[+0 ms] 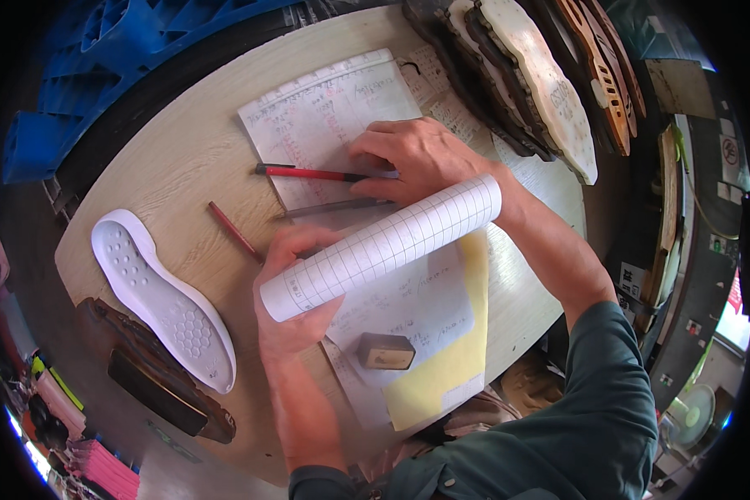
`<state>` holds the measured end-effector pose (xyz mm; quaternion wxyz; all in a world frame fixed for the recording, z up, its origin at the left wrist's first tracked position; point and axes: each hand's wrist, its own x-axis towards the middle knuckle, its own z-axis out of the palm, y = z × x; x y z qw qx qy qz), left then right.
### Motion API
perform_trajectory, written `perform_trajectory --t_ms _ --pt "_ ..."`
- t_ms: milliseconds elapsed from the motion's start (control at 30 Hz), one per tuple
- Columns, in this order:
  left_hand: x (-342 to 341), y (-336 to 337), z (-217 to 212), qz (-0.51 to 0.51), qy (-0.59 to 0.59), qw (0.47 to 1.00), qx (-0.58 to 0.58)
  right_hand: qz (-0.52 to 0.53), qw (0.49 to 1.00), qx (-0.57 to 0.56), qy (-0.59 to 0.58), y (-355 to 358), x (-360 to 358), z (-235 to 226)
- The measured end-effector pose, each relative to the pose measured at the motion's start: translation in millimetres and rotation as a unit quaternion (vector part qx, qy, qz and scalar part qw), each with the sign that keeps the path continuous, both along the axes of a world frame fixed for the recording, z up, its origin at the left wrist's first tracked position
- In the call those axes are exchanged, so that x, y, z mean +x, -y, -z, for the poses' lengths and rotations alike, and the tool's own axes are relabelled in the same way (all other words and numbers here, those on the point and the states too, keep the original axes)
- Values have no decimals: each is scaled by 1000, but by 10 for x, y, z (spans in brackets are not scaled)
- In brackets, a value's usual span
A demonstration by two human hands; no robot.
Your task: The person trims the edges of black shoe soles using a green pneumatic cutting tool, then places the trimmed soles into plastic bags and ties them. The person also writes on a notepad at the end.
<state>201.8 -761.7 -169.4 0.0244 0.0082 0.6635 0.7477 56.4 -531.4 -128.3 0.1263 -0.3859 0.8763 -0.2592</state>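
Note:
A curled sheet of white grid paper is gripped at its left end by my left hand, thumb and fingers on either side. Its far end crosses in front of my right wrist. My right hand bends its fingers over a written sheet; what they grip, if anything, is hidden. A red pen runs in toward these fingers, and a dark pen reaches under the same hand. Another thin red stick, perhaps a pencil, points toward my left hand. Below the curl are written grid pages.
On the table's left lie a white shoe sole and a brown sole-shaped piece with a black block. A small dark block rests on the pages, above a yellow sheet. Sole-shaped plates stack at the far right.

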Motion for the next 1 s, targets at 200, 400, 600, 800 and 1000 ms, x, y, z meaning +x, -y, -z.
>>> perform_trajectory --t_ms 200,400,600,800,1000 --pt "-78 118 160 73 -210 972 -82 -10 999 -24 -30 14 27 89" --pt "-65 121 160 100 -194 972 -90 -52 997 -47 -42 11 102 114" --pt "-67 77 70 69 -118 989 -47 -27 998 18 -53 48 46 110" --pt "-35 64 48 60 -48 997 -10 -79 995 52 -6 96 -146 -18" --pt "-31 60 68 39 -124 991 -36 99 951 185 226 524 -354 -903"
